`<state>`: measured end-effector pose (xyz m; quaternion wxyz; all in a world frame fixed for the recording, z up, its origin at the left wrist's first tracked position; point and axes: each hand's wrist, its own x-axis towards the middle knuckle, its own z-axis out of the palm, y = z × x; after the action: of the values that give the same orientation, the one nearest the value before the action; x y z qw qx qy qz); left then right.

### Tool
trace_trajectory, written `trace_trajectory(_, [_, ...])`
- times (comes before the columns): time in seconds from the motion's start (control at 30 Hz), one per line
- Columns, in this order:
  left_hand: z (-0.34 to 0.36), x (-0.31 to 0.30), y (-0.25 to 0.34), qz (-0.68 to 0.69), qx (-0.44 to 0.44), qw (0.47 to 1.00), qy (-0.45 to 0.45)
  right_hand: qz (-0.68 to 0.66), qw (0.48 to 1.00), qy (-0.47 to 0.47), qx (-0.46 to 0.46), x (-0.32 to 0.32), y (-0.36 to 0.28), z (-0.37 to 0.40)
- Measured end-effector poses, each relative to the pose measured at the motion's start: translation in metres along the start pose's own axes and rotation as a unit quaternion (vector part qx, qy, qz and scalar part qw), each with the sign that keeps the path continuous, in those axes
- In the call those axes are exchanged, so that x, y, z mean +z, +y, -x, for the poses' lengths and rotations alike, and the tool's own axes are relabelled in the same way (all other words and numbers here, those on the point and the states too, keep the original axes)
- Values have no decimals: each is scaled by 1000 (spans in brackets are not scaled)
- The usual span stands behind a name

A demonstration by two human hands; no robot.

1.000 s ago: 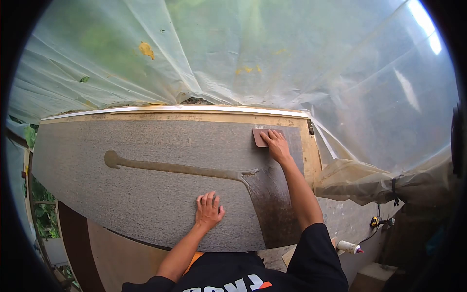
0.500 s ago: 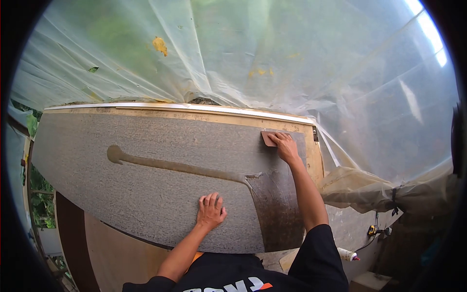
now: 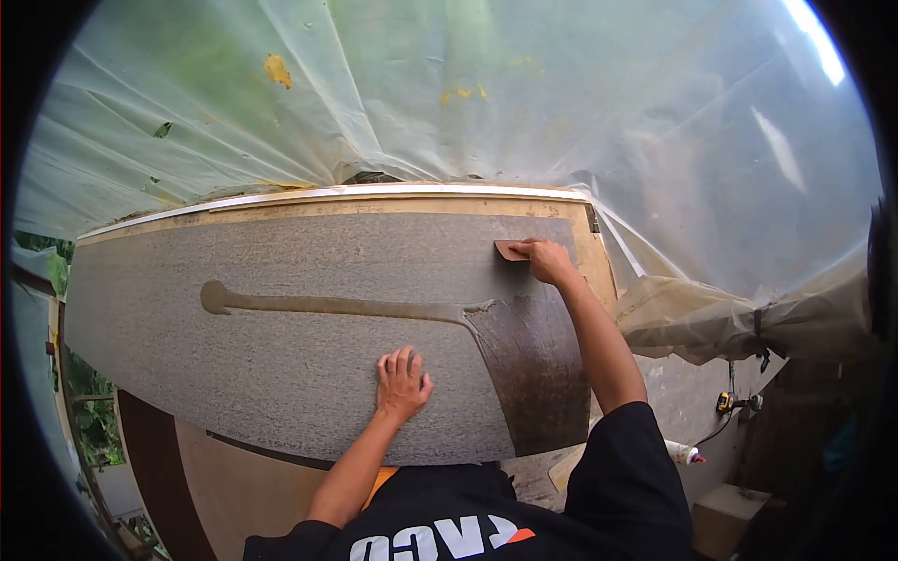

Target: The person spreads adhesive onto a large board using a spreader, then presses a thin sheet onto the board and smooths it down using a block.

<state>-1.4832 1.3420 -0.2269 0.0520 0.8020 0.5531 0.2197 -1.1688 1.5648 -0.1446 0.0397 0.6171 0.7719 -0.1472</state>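
Note:
A large grey speckled sheet (image 3: 309, 374) lies in front of me. Across its middle runs a long strip of glossy brownish glue (image 3: 346, 307) with a round blob at the left end. Near the sheet's right end the glue is smeared into a thin dark film (image 3: 533, 374). My right hand (image 3: 546, 259) grips a flat brown spreader (image 3: 511, 251) near the far right corner, its blade low over the sheet; whether it touches cannot be made out. My left hand (image 3: 400, 385) rests on the sheet below the glue strip, fingers extended and holding nothing.
A wooden board (image 3: 603, 266) shows past the sheet's far and right edges. Translucent plastic sheeting (image 3: 468, 93) hangs behind. At the right are a yellow and black power tool (image 3: 725, 403), a white bottle (image 3: 681, 453) and a cardboard box (image 3: 730, 514).
My right hand has turned, and the spreader now shows a narrower face at nearly the same place. The left hand stays on the sheet. The whole view has shifted slightly.

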Motion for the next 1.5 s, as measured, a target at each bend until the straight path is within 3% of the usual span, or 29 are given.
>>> trace_trajectory(0.3, [9,4,-1,-9,15,1000,2,0,997,-76,20,20,-11,129])
trace_trajectory(0.37, [12,-8,9,64,123,990,-13,0,997,-76,20,37,-8,166])
trace_trajectory(0.4, [24,-13,19,96,183,975,-84,0,997,-71,20,41,-10,185])
trace_trajectory(0.5, [61,-34,55,144,215,935,-242,-11,996,-85,40,48,-23,237])
trace_trajectory(0.63, [69,-27,60,52,241,921,-302,-4,999,-18,-27,86,-21,302])
trace_trajectory(1.13, [74,-21,62,87,235,933,-259,12,999,-10,-43,108,-52,428])
trace_trajectory(1.2, [74,-23,62,80,238,933,-257,-25,999,-4,-30,121,-52,437])
trace_trajectory(1.3, [70,-22,63,90,235,935,-251,-72,992,-101,-30,139,-51,462])
trace_trajectory(1.37, [71,-21,62,85,235,931,-267,-174,979,-75,78,134,-49,467])
trace_trajectory(1.43, [70,-25,63,78,236,931,-267,-376,906,-15,193,80,-63,459])
trace_trajectory(1.5, [67,-27,65,68,243,933,-258,-499,837,4,223,85,-31,455])
